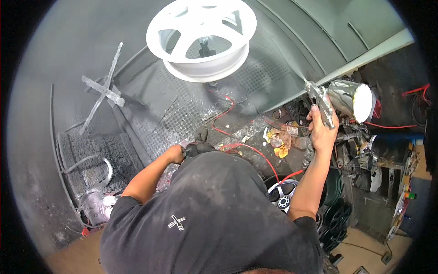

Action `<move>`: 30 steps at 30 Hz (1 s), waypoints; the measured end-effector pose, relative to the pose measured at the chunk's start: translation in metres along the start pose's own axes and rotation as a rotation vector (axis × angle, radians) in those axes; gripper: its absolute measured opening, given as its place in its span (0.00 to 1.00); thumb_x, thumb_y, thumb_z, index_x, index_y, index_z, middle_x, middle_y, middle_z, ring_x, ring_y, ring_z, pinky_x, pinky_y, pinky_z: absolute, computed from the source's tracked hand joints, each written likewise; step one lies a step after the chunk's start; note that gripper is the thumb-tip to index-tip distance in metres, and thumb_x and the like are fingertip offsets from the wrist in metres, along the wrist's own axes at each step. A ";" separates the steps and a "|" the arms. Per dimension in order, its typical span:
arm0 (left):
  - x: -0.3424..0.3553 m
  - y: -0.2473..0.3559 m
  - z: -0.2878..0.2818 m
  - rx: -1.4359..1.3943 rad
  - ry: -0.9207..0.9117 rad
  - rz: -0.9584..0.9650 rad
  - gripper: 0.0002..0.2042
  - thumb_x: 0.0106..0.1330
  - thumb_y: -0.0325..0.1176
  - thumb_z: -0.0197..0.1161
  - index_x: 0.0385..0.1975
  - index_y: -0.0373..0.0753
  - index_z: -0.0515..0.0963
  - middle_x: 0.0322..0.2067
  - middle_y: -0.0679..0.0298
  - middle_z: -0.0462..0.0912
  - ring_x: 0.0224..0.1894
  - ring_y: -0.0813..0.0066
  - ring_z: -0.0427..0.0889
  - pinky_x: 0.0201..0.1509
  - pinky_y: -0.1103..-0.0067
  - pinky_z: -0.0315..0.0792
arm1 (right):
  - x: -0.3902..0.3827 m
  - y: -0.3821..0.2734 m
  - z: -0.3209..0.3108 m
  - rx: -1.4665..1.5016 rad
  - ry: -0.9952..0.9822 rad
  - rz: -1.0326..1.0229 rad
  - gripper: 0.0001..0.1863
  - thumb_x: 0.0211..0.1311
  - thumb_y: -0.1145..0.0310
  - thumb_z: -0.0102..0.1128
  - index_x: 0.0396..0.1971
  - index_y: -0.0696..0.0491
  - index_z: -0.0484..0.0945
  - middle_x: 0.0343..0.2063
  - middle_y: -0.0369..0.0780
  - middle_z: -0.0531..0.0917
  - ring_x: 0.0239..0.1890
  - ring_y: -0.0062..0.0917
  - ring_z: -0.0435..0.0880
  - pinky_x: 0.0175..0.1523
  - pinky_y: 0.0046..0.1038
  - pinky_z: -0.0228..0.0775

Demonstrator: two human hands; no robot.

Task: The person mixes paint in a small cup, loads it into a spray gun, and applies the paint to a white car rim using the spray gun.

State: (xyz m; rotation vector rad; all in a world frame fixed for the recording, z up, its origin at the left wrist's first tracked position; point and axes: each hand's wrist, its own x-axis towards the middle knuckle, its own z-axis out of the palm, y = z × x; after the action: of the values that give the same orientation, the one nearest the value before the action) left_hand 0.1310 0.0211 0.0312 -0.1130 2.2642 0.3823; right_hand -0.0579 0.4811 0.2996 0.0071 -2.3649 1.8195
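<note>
My right hand (321,125) grips a paint-spattered spray gun (319,100) with a silver, white-topped cup (347,100); a faint mist streak leaves its nozzle, up and to the left. The gun is right of and below a white five-spoke wheel (199,68), raised on a dark support inside a grey spray booth. My left hand (174,154) is closed beside my body at the dark clothing near my waist; what it may hold is hidden.
A coated cross-shaped stand (102,91) is at the left, above a crusted mat (98,146). Red hose (251,148) snakes across the floor past crumpled wrappings (280,139). More wheels (283,201) lie lower right, beside a cluttered workbench (381,173).
</note>
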 end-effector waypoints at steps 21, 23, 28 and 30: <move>0.007 0.088 -0.220 -0.525 0.400 0.330 0.15 0.67 0.33 0.63 0.51 0.36 0.79 0.41 0.58 0.86 0.44 0.72 0.84 0.52 0.72 0.77 | -0.066 -0.038 0.082 0.255 -0.814 0.477 0.33 0.66 0.71 0.63 0.70 0.52 0.65 0.38 0.35 0.82 0.34 0.17 0.80 0.31 0.19 0.75; 0.009 0.099 -0.215 -0.562 0.302 0.428 0.16 0.67 0.36 0.64 0.52 0.37 0.78 0.46 0.57 0.85 0.49 0.69 0.83 0.56 0.71 0.75 | -0.052 -0.055 0.086 0.236 -0.778 0.421 0.32 0.65 0.72 0.64 0.69 0.51 0.67 0.35 0.31 0.81 0.25 0.11 0.74 0.29 0.17 0.71; 0.059 0.089 -0.145 -0.674 -0.355 0.625 0.25 0.75 0.50 0.52 0.63 0.38 0.73 0.63 0.54 0.75 0.66 0.63 0.71 0.70 0.69 0.63 | 0.007 -0.115 0.118 0.162 -0.619 0.329 0.32 0.63 0.73 0.66 0.67 0.54 0.69 0.35 0.35 0.83 0.28 0.13 0.77 0.28 0.17 0.71; 0.077 0.063 -0.138 -0.636 -0.428 0.810 0.29 0.77 0.54 0.46 0.65 0.36 0.70 0.66 0.55 0.72 0.68 0.66 0.69 0.73 0.71 0.58 | 0.039 -0.139 0.143 0.115 -0.528 0.313 0.31 0.63 0.72 0.66 0.66 0.57 0.69 0.35 0.36 0.83 0.30 0.15 0.80 0.27 0.18 0.72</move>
State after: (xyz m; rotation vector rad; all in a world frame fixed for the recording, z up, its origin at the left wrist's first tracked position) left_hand -0.0330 0.0419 0.0741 0.5296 1.6041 1.3950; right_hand -0.1003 0.3114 0.4029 0.1582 -2.7229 2.3401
